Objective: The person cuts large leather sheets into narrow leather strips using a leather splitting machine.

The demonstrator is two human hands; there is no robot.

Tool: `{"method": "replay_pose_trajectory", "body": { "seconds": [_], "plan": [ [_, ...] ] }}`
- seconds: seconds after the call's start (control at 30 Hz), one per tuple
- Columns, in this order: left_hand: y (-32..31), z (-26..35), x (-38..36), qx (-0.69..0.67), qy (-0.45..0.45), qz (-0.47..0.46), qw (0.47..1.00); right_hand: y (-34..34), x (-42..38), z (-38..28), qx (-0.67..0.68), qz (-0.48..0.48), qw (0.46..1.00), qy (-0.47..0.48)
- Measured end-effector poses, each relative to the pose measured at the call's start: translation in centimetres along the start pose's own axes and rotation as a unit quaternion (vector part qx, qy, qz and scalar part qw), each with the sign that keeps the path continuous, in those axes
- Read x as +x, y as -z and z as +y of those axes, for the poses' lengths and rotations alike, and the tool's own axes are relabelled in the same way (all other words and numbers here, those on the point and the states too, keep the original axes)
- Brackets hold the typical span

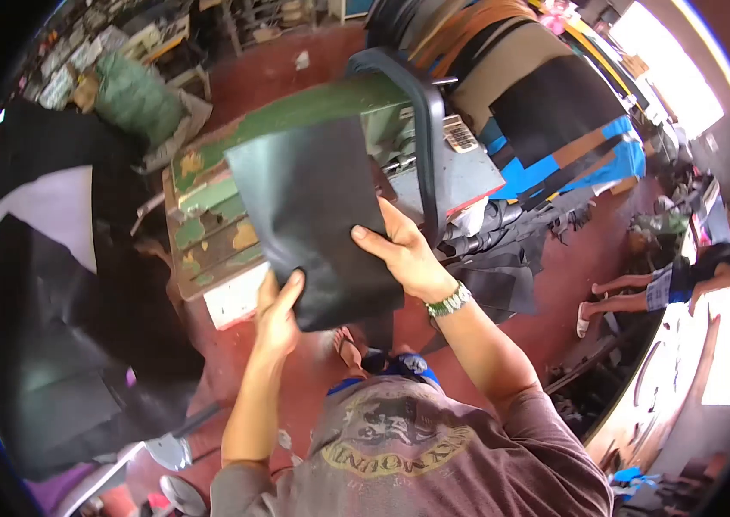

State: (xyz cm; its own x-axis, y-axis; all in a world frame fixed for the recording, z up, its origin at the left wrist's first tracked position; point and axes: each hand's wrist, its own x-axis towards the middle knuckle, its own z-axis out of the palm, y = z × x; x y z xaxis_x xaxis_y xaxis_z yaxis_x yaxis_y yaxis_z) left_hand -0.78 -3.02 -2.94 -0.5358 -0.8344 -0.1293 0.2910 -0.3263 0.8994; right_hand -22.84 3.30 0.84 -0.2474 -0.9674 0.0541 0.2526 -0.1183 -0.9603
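A rectangular piece of smooth black sheet material (317,194), which looks like leather, is held up in front of my body. My left hand (279,314) grips its lower left edge with the thumb on top. On the right edge, my right hand (403,254) pinches the sheet, thumb on the face and fingers behind. The sheet bends slightly near my left thumb. Behind it stands a worn green cutting machine (296,112) with a dark swing arm (429,146). Part of the machine is hidden by the sheet.
Black sheets (98,345) cover a surface at left. A calculator (459,133) rests right of the machine arm. Stacked sheet material (546,95) lies at upper right, with black scraps (494,284) on the red floor below. Another person (675,284) is at far right. A green sack (136,99) stands upper left.
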Motion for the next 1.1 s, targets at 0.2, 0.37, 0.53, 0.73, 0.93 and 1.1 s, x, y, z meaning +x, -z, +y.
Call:
{"method": "replay_pose_trajectory", "body": {
  "seconds": [0.2, 0.37, 0.53, 0.73, 0.93, 1.1],
  "plan": [
    [1.4, -10.9, 0.7, -0.054, 0.099, 0.078, 0.991, 5.3, -0.6, 10.5, 0.017, 0.056, 0.978, -0.198],
    [0.7, -11.2, 0.5, -0.017, 0.057, 0.126, 0.990, 7.2, 0.8, 10.9, 0.020, 0.019, 0.984, -0.176],
    [1.4, -13.0, 1.1, 0.127, 0.029, 0.172, 0.976, 9.6, 4.8, 10.9, -0.001, -0.016, 0.990, -0.140],
    [-1.7, -12.1, 2.8, 0.141, 0.016, 0.284, 0.948, 14.1, 1.6, 11.9, -0.200, -0.102, 0.967, -0.122],
    [-3.6, -7.8, 5.7, 0.197, 0.018, 0.319, 0.927, 13.3, 2.5, 9.5, -0.134, -0.050, 0.982, -0.122],
    [-3.9, -6.5, 7.0, 0.269, 0.097, 0.314, 0.905, 13.8, 2.5, 11.5, -0.240, -0.028, 0.960, -0.143]
  ]
}}
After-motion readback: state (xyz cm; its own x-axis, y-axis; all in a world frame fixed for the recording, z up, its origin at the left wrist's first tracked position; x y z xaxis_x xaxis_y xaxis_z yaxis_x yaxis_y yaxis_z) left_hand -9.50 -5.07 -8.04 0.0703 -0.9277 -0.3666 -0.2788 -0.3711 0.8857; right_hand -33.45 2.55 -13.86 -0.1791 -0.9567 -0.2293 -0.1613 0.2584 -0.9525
